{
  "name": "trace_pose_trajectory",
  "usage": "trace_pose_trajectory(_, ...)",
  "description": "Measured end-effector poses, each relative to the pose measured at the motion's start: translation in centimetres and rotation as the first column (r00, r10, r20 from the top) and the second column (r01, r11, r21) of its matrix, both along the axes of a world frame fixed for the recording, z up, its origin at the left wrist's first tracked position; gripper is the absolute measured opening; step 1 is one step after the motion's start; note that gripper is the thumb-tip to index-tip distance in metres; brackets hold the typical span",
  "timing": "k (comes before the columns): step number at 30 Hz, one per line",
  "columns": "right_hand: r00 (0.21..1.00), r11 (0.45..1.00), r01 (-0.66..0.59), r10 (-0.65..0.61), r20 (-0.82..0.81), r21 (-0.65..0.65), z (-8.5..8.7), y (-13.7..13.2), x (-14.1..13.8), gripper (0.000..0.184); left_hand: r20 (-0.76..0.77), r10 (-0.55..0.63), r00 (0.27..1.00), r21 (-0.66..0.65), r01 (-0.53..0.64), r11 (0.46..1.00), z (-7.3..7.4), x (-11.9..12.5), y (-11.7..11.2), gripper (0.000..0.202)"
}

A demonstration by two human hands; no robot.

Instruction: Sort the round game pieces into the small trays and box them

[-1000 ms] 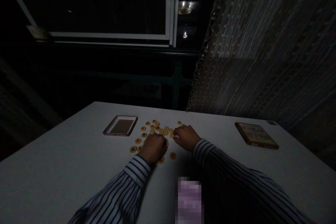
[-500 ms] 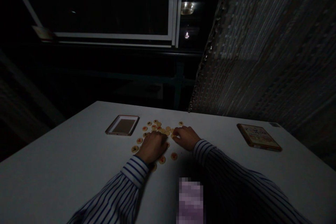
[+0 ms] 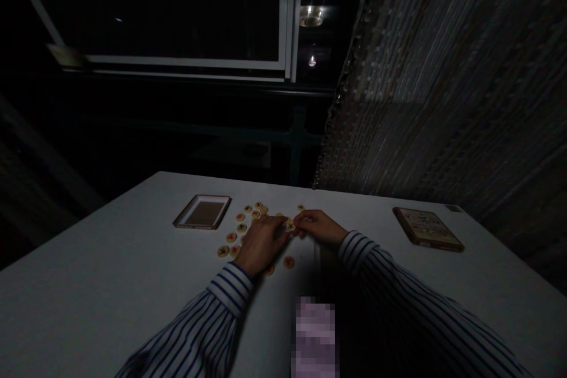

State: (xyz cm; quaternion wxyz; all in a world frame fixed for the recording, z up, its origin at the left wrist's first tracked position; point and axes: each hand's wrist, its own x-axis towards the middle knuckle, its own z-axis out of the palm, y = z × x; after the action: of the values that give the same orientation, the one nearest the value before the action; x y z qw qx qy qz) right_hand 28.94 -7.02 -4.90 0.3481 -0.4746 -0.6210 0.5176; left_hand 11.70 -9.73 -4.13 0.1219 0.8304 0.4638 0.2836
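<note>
Several round yellow game discs (image 3: 241, 228) with dark and red marks lie scattered on a white table (image 3: 110, 283). My left hand (image 3: 261, 242) rests over the discs with its fingers curled forward, touching a disc (image 3: 289, 225) at its fingertips. My right hand (image 3: 316, 225) is raised slightly off the table, fingers pinched on that same disc from the right. Both arms wear blue-striped white sleeves. More discs (image 3: 289, 261) lie near my left wrist.
An open shallow box tray (image 3: 202, 213) lies left of the discs. A flat box lid with a printed top (image 3: 427, 228) sits at the far right of the table. Behind the table are a dark window and a woven blind. The room is dim.
My right hand has lifted off the table and closed toward my left fingertips, meeting at one disc. My left hand has reached slightly forward over the discs.
</note>
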Motion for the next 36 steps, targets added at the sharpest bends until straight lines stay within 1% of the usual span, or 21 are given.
trace_pose_trajectory(4,1.000,1.000,0.002,-0.002,-0.004,0.009,0.2,-0.3,0.2,0.014,0.084,-0.044,0.996,-0.015,0.045,0.999,0.3,0.4,-0.2,0.029)
trace_pose_trajectory(6,1.000,1.000,0.000,0.000,0.005,0.015,0.4,-0.5,0.3,0.015,0.149,-0.021,0.989,-0.058,0.030,0.998,0.2,0.6,-0.3,0.030)
trace_pose_trajectory(8,1.000,1.000,-0.004,0.003,0.012,0.024,0.6,-0.8,0.4,0.014,0.233,0.007,0.972,-0.130,0.024,0.991,0.1,0.8,-0.3,0.032)
trace_pose_trajectory(10,1.000,0.999,-0.012,0.011,0.019,0.040,0.9,-1.2,0.6,0.015,0.327,0.019,0.945,-0.216,0.055,0.975,0.0,1.0,-0.4,0.031)
trace_pose_trajectory(12,1.000,0.999,-0.011,0.010,0.026,0.047,1.2,-1.7,0.8,0.016,0.416,0.017,0.909,-0.284,0.113,0.952,0.0,1.2,-0.5,0.030)
trace_pose_trajectory(16,0.999,0.996,-0.003,-0.001,0.050,0.085,1.8,-3.1,1.5,0.017,0.546,0.049,0.836,-0.368,0.187,0.911,0.3,1.8,-1.0,0.030)
trace_pose_trajectory(18,0.998,0.992,-0.013,0.006,0.056,0.127,2.1,-3.9,1.9,0.017,0.570,0.073,0.818,-0.398,0.197,0.896,0.6,2.1,-1.4,0.029)
trace_pose_trajectory(20,0.999,0.986,-0.015,0.006,0.053,0.169,2.2,-4.6,2.4,0.018,0.572,0.073,0.817,-0.410,0.208,0.888,0.8,2.5,-1.9,0.028)
trace_pose_trajectory(22,0.998,0.981,0.005,-0.016,0.055,0.193,2.4,-5.3,2.9,0.020,0.573,0.065,0.817,-0.423,0.227,0.877,0.9,2.9,-2.4,0.029)
trace_pose_trajectory(25,0.995,0.978,0.056,-0.070,0.067,0.201,2.5,-6.3,3.6,0.023,0.604,0.066,0.794,-0.439,0.263,0.859,0.7,3.6,-3.0,0.032)
trace_pose_trajectory(28,0.990,0.965,0.106,-0.126,0.068,0.240,2.6,-7.1,4.1,0.024,0.649,0.084,0.757,-0.447,0.290,0.846,0.2,4.4,-3.4,0.031)
trace_pose_trajectory(32,0.972,0.937,0.193,-0.222,0.070,0.293,2.2,-7.8,4.6,0.020,0.705,0.110,0.701,-0.469,0.344,0.814,-0.8,5.4,-3.7,0.035)
trace_pose_trajectory(34,0.969,0.936,0.211,-0.238,0.064,0.283,1.9,-8.0,4.8,0.020,0.708,0.133,0.694,-0.481,0.336,0.810,-1.2,5.6,-3.8,0.034)
trace_pose_trajectory(36,0.973,0.943,0.202,-0.224,0.054,0.265,1.5,-8.1,4.9,0.020,0.704,0.156,0.693,-0.494,0.320,0.808,-1.5,5.7,-3.8,0.030)
